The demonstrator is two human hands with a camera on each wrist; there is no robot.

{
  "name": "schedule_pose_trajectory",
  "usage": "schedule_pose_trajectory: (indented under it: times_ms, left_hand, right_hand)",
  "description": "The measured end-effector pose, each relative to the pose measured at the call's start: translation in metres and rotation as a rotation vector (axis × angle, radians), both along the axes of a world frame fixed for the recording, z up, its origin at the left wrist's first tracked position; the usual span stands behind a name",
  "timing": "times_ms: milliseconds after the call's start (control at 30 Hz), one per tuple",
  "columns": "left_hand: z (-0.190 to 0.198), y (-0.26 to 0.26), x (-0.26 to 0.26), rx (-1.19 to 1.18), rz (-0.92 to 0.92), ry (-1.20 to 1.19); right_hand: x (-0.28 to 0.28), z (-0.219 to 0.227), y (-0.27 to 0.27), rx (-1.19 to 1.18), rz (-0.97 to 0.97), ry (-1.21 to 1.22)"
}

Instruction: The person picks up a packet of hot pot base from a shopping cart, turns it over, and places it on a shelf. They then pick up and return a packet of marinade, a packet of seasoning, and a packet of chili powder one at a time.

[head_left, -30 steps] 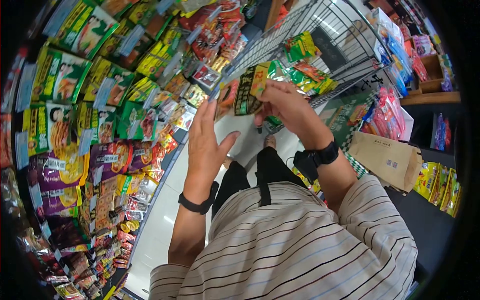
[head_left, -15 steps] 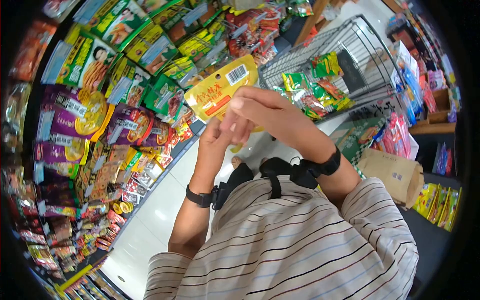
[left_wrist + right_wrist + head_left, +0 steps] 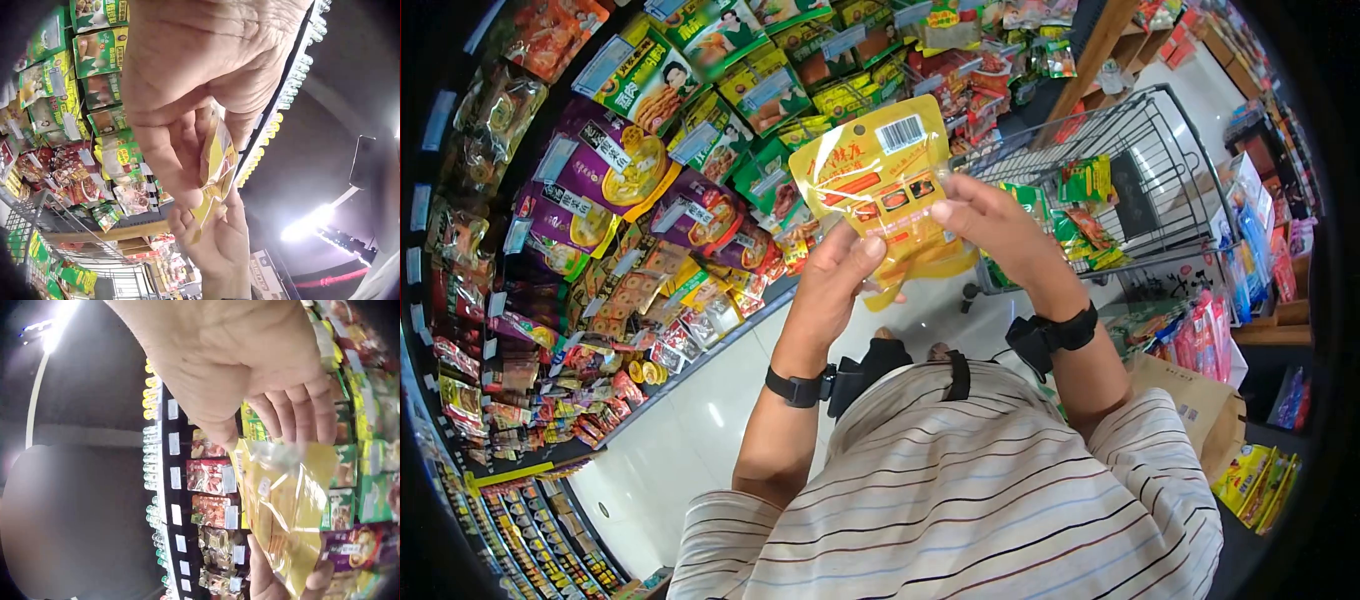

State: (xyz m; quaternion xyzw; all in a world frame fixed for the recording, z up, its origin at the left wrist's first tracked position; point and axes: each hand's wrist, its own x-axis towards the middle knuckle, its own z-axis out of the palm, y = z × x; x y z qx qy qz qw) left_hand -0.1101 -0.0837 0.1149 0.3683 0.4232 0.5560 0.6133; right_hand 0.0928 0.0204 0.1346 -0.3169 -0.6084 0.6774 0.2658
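Note:
A yellow food packet (image 3: 890,165) is held up in front of the chest, its printed back with a barcode facing the head camera. My left hand (image 3: 832,280) pinches its lower left part, thumb on the near face. At the right edge, my right hand (image 3: 1005,230) grips it between thumb and fingers. The left wrist view shows the packet (image 3: 217,165) nearly edge-on between both hands. In the right wrist view the packet's other face (image 3: 287,500) appears glossy and partly see-through, with the left hand's fingertips at its lower end.
Shelves of hanging food packets, among them purple pouches (image 3: 605,155) and green ones (image 3: 640,80), line the left. A wire shopping cart (image 3: 1160,190) stands ahead to the right with several green packets (image 3: 1085,180) inside. At the right are a brown paper bag (image 3: 1185,400) and yellow packets (image 3: 1250,480).
The packet has been turned over from its dark front to its yellow back. My left hand, open beside it a second ago, now grips it too. The head view has shifted leftward.

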Motion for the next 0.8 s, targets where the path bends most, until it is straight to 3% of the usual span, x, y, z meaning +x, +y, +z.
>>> schedule_pose_trajectory:
  times_ms: [67, 433, 800]
  left_hand:
    - [0.001, -0.003, 0.008, 0.001, 0.007, 0.031]
    - [0.018, -0.021, 0.03, 0.015, 0.129, 0.313]
    - [0.022, -0.033, 0.05, 0.09, 0.243, 0.302]
  right_hand:
    - [0.0, -0.009, -0.007, -0.029, 0.012, 0.143]
    - [0.02, 0.001, -0.018, -0.014, -0.014, 0.216]
    - [0.025, 0.002, -0.016, -0.001, 0.014, 0.242]
